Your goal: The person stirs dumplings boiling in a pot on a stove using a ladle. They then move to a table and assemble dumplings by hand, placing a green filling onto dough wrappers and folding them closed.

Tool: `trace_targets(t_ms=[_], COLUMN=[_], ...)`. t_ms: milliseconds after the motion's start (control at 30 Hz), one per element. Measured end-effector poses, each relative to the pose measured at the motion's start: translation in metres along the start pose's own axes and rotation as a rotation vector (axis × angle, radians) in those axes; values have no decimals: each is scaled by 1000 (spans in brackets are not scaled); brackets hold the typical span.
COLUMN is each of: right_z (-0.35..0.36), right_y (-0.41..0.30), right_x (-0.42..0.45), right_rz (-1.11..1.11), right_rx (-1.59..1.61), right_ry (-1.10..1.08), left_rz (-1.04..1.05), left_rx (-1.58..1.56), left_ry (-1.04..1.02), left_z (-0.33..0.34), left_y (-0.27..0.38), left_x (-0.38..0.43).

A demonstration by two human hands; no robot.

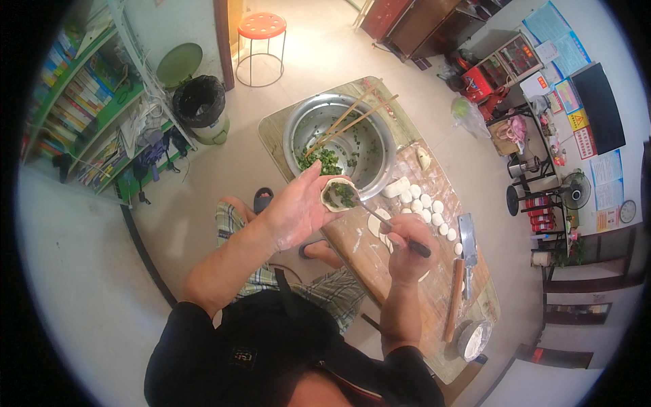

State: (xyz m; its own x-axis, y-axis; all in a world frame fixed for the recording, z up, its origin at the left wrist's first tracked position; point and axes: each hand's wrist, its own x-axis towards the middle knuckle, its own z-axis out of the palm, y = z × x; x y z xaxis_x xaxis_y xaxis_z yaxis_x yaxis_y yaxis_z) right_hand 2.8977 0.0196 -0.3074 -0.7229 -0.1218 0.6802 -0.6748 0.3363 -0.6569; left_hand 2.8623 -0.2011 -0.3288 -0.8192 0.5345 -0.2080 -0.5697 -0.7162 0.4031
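Note:
My left hand, dusted with flour, holds a round dough wrapper near its fingers. Chopped green filling lies in the middle of the wrapper. My right hand grips the dark handle of a metal spoon, whose tip touches the filling. Just beyond my left hand stands a large steel basin holding more chopped greens. Two wooden chopsticks lean in it. Flat wrappers lie partly hidden beneath my right hand. Small dough pieces are scattered beside it.
On the floured wooden board are a folded dumpling, a cleaver and a rolling pin. A bowl of flour stands at the table's near right corner. A lined bin and an orange stool stand beyond the table.

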Motion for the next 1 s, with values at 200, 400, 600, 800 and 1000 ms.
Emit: trace_targets(t_ms=[200,400,600,800,1000], right_z=[-2,-19,-19,-25,-20], right_y=[14,30,40,47,44], right_x=[-6,-1,-4,-7,-9], right_rz=[130,183,145,179,159], right_rx=[150,501,443,553,542], right_ry=[45,154,9,39,139], left_rz=[-41,-117,-205,-244,-198], left_rx=[13,21,136,151,96], left_ry=[-48,-55,-86,-108,-77], left_z=[-3,1,7,1,5], left_y=[2,8,11,10,9], left_x=[0,-1,-3,0,1])
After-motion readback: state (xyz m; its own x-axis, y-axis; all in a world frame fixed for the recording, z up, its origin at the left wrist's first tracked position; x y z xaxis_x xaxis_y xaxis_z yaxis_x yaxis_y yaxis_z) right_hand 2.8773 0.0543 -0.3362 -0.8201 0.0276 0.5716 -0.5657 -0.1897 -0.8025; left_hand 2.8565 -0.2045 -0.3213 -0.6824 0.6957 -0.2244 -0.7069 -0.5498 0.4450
